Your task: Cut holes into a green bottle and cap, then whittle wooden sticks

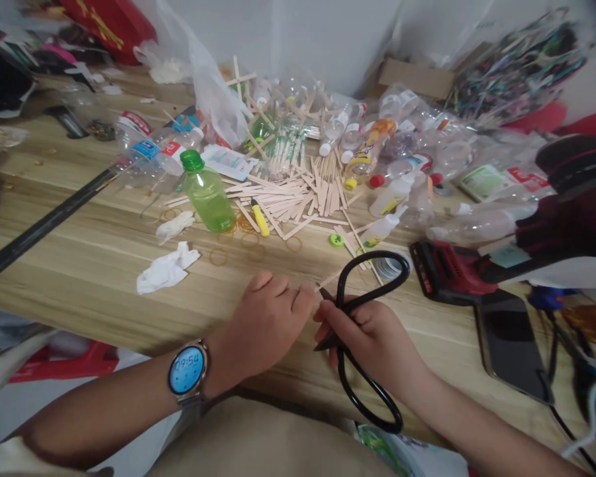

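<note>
My right hand [367,331] is wrapped round black-handled scissors [346,306] near the table's front edge. The scissors' handles are spread wide and their blades point left, toward my other hand. My left hand [278,315], with a watch on its wrist, is closed just left of the blades. A thin wooden stick [330,278] sticks out from beside its fingertips; how it is gripped is mostly hidden. Beyond my hands lies a pile of flat wooden sticks [293,195]. A yellow cutter [259,218] and several rubber bands [253,246] are at the pile's near side.
A green bottle [208,199] stands left of the sticks, with crumpled tissue [167,267] nearer me. Several clear bottles [367,156] lie behind. At the right are a red and black power tool [457,268] and a phone [514,344]. A long black bar [49,225] lies left.
</note>
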